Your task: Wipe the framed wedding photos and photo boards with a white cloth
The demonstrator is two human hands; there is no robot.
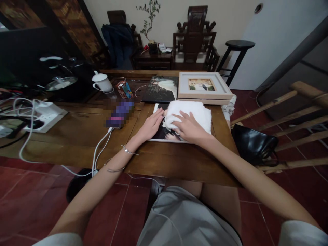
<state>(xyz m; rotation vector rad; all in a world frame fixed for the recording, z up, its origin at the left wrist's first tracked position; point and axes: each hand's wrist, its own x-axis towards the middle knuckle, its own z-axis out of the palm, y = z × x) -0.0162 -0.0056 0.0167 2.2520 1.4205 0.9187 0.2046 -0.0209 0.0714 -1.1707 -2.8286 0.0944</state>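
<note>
A photo panel [162,134] with a dark picture lies on the wooden table in front of me. Over its upper right part rests a folded white towel [187,108]. My right hand [189,125] presses on the towel's near side, fingers bent over it and gripping the cloth. At the panel's left edge, my left hand [153,125] lies flat with its fingers stretched out, pointing toward the towel. The towel and both hands hide much of the picture.
Behind the panel are a dark photo board [161,90] and pale framed pictures [183,85], stacked. To the left sit a phone [119,114] on a white cable, a lidded white cup [102,83], a drink carton [124,89] and a power strip [48,116]. A black bag [253,141] is at right.
</note>
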